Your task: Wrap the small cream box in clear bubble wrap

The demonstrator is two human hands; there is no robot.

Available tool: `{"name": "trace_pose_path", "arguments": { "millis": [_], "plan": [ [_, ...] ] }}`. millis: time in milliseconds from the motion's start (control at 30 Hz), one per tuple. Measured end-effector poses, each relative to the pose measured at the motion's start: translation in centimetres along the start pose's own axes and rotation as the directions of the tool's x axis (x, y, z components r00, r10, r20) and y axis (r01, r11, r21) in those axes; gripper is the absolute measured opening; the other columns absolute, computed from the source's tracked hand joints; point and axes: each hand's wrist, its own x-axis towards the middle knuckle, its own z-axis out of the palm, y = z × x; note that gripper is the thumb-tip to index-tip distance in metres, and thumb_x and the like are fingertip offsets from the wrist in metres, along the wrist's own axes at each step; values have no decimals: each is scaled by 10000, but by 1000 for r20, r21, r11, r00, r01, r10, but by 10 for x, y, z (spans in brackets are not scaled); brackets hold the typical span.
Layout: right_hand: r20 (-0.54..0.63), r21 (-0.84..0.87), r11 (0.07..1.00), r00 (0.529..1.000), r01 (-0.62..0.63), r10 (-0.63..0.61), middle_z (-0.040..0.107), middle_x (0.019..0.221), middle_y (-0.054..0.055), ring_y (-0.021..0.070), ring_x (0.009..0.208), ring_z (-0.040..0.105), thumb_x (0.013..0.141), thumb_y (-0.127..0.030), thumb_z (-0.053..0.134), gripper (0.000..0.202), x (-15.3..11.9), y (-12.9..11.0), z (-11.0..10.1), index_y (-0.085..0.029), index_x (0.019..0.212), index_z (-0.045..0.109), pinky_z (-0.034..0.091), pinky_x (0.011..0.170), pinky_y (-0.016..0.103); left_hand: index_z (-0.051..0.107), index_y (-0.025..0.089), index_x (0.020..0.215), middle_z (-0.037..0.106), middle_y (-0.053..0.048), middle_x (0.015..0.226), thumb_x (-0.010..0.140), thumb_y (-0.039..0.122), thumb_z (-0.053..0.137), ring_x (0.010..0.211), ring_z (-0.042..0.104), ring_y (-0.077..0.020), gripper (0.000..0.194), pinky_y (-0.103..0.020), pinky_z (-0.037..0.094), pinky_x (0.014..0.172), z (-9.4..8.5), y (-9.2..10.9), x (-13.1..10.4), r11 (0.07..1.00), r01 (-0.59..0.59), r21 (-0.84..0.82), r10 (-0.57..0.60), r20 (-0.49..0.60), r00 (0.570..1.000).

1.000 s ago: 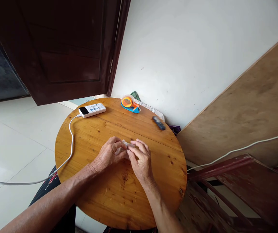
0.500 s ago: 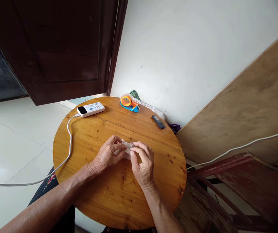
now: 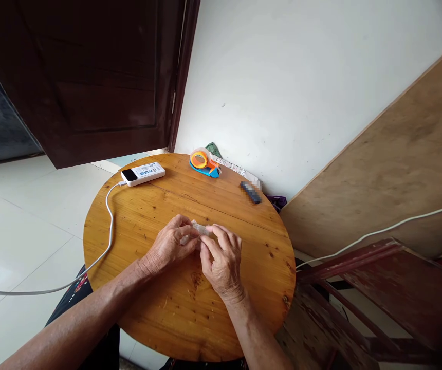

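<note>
A small, clear-looking plastic-wrapped packet [image 3: 200, 227] is between my hands over the middle of the round wooden table [image 3: 140, 288]. My left hand [image 3: 172, 239] has its thumb and fingers closed on the packet's left side. On the right side, my right hand [image 3: 223, 259] grips it with bent fingers and thumb. The fingers cover much of the packet, so its exact kind and contents cannot be made out.
At the table's back left lies a white power bank [image 3: 144, 174] with a white cable [image 3: 110, 221] running off the left edge. An orange and blue tape dispenser [image 3: 204, 162] stands at the back, near a blurred dark object [image 3: 250, 192]. A wooden chair [image 3: 360, 272] is at right.
My right hand has shifted slightly left and its fingers have closed in on the packet, covering more of it. My left hand stays nearly in place.
</note>
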Motion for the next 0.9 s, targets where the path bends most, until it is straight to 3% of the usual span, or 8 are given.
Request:
{"name": "trace_pose_path", "arguments": {
  "millis": [133, 267, 400, 500, 733, 900],
  "plan": [
    [10, 42, 999, 1000, 14, -14, 668, 1146, 69, 256, 1136, 573, 861, -119, 527, 214, 0, 1, 0, -240, 941, 684, 415, 945, 418, 747, 262, 938, 615, -29, 1017, 840, 242, 652, 908, 642, -150, 138, -263, 518, 817, -1, 2, 0, 1000, -16, -24, 17, 4, 1000],
    [-24, 122, 989, 996, -86, 89, 651, 1162, 93, 253, 1094, 592, 909, -203, 503, 251, -2, 10, 3, -226, 1095, 671, 445, 943, 419, 742, 239, 906, 615, -37, 1015, 832, 202, 642, 899, 643, -153, 130, -261, 515, 795, -1, 2, 0, 1000, -15, -7, 15, -22, 1000],
    [106, 18, 995, 990, -98, 95, 534, 1385, 130, 302, 1214, 530, 957, -315, 500, 344, -2, 16, 6, -238, 1274, 610, 426, 976, 472, 746, 241, 911, 619, -45, 1018, 862, 254, 628, 882, 641, -152, 128, -264, 514, 775, -2, 4, 0, 1000, -22, 16, 22, -13, 1000],
    [146, -54, 996, 986, -68, 76, 510, 1417, 136, 325, 1258, 490, 968, -311, 489, 332, -2, 14, 6, -250, 1267, 617, 408, 984, 498, 748, 242, 911, 621, -47, 1029, 863, 274, 634, 869, 640, -148, 127, -265, 517, 779, -3, 6, 1, 1000, -10, 19, 11, -6, 1000],
    [45, -25, 1000, 999, -16, 17, 578, 1347, 111, 299, 1204, 535, 922, -222, 539, 198, -4, 10, 1, -238, 1044, 694, 405, 967, 464, 743, 257, 928, 622, -31, 1039, 847, 256, 643, 877, 642, -140, 129, -249, 516, 780, -2, 4, 0, 1000, 9, 19, -9, -1, 1000],
    [41, -16, 1000, 999, 19, -18, 596, 1321, 111, 287, 1166, 564, 893, -192, 545, 193, -2, 8, 0, -235, 1017, 686, 420, 945, 451, 742, 265, 931, 617, -23, 1032, 833, 244, 658, 886, 639, -142, 131, -249, 518, 792, -2, 4, 0, 1000, 12, -4, -12, -3, 1000]
  ]
}}
